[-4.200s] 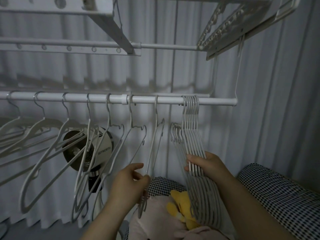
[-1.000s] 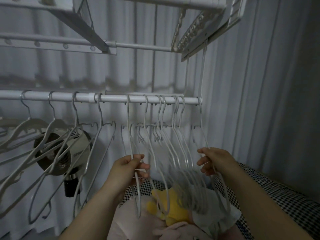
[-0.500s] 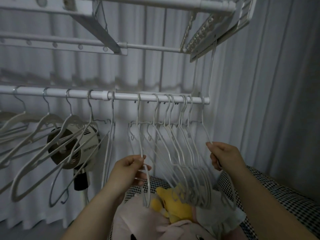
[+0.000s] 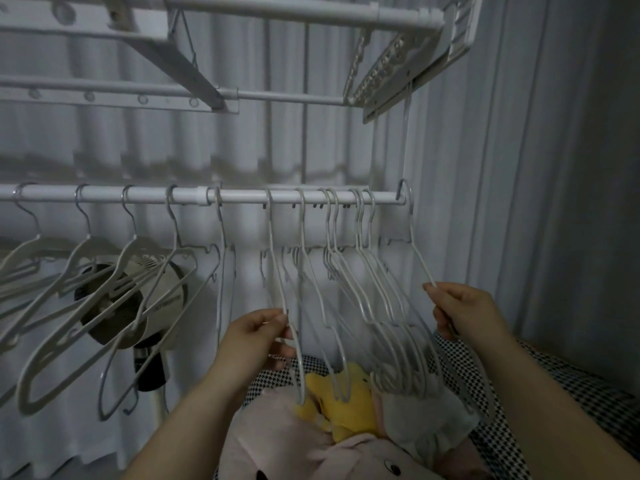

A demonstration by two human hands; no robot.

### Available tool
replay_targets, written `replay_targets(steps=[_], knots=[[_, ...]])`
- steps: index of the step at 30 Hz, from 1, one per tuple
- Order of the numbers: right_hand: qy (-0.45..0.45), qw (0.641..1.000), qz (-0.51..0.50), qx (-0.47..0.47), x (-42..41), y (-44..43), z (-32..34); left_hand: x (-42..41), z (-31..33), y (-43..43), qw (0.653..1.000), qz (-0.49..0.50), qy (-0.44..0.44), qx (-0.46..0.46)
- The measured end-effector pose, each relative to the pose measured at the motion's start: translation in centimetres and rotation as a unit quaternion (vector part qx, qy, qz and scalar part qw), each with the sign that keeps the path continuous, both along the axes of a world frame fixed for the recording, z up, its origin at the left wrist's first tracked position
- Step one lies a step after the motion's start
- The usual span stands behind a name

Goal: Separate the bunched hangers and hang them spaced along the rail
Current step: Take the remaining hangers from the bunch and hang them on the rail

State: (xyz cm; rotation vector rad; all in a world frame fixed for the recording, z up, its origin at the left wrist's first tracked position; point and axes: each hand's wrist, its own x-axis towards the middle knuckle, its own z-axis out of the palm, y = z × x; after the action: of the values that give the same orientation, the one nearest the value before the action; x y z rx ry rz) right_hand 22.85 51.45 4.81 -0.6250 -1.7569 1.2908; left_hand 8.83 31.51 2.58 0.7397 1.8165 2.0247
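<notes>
A white rail (image 4: 242, 195) runs across the view with several white wire hangers hooked on it. On its right half, several thin hangers (image 4: 349, 278) hang spread out, some in close pairs. My left hand (image 4: 258, 336) pinches the shoulder of the leftmost hanger of that group (image 4: 277, 271). My right hand (image 4: 465, 311) grips the shoulder of the last hanger (image 4: 414, 237), hooked at the rail's right end. Thicker white hangers (image 4: 104, 282) hang spaced along the left half.
A white fan (image 4: 138, 306) stands behind the left hangers. Above is a white drying rack frame (image 4: 311, 15). Plush toys, pink (image 4: 311, 448) and yellow (image 4: 343, 400), lie below on a checked cushion (image 4: 571, 393). Grey curtain fills the back and right.
The tight bunch my right hand held 4.2 s ago is now spread along the rail's right part. My right hand moved the last hanger to the rail's end; my left holds the group's leftmost one.
</notes>
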Motion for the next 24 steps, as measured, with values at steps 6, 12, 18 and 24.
replay_targets(steps=[6, 12, 18, 24], knots=[[0.0, 1.0, 0.002, -0.006, -0.1, 0.0, -0.4, -0.4, -0.2, 0.0, 0.997, 0.056, 0.049, -0.008], [0.004, 1.0, -0.004, 0.0, 0.7, 0.5, -2.0, -0.7, -1.2, -0.2, 0.985, 0.122, 0.121, -0.014], [-0.031, 0.999, -0.023, 0.015, 3.5, -1.9, -3.0, 0.5, -2.2, -1.3, 0.973, 0.134, 0.186, -0.018], [-0.027, 0.997, -0.071, -0.021, 8.8, -8.1, -2.6, 3.3, -1.8, -4.8, 0.975, 0.06, 0.213, 0.005]])
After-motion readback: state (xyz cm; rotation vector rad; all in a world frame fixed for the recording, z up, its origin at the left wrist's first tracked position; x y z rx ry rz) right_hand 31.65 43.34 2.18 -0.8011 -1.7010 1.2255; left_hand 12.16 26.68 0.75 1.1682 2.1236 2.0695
